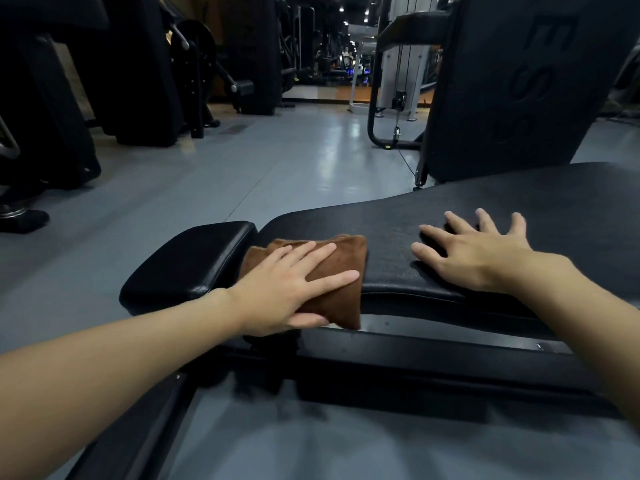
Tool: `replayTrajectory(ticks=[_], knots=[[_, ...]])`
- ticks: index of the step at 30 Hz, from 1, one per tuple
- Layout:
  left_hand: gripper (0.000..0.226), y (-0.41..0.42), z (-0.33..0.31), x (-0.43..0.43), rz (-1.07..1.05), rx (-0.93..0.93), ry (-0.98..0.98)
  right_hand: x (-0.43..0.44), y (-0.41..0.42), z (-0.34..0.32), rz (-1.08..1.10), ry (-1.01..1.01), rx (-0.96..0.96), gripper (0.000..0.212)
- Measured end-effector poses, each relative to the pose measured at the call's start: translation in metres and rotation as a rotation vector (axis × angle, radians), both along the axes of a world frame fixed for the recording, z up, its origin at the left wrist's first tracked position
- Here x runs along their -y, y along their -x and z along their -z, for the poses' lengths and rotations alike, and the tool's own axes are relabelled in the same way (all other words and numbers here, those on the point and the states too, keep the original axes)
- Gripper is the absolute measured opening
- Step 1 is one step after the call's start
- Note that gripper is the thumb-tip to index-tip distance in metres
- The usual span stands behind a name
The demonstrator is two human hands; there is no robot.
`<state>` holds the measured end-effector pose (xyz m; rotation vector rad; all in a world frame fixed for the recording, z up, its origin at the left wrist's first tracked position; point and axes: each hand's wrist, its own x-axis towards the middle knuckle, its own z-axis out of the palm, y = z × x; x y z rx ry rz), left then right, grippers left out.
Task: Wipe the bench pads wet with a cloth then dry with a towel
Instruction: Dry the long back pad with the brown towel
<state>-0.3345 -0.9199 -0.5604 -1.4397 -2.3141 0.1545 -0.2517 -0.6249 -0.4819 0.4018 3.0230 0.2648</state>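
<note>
A folded brown cloth (337,268) lies across the near end of the long black bench pad (485,199), draped over its front edge. My left hand (287,289) presses flat on the cloth, thumb hooked under its lower edge. A smaller black seat pad (190,261) sits just left of the cloth, touching it. My right hand (474,251) rests flat on the long pad to the right of the cloth, fingers spread, holding nothing. No second towel is in view.
The bench's black metal frame (398,355) runs below the pads. A big black upright machine pad (526,84) stands behind the bench at right. Dark gym machines (131,74) line the left. Grey floor (277,157) stretches ahead.
</note>
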Motion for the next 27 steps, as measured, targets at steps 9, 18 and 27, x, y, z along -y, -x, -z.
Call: replayTrajectory(ticks=[9, 18, 27], knots=[[0.079, -0.013, -0.001, -0.051, -0.057, -0.008, -0.050, 0.000, -0.004, 0.006, 0.013, 0.131, -0.082, 0.061], [0.081, -0.007, -0.004, -0.025, -0.039, 0.061, -0.014, -0.027, -0.017, -0.008, 0.083, 0.005, -0.009, 0.067], [0.077, -0.049, -0.019, -0.125, -0.006, 0.040, -0.093, -0.034, -0.018, -0.006, 0.065, 0.150, -0.121, 0.055]])
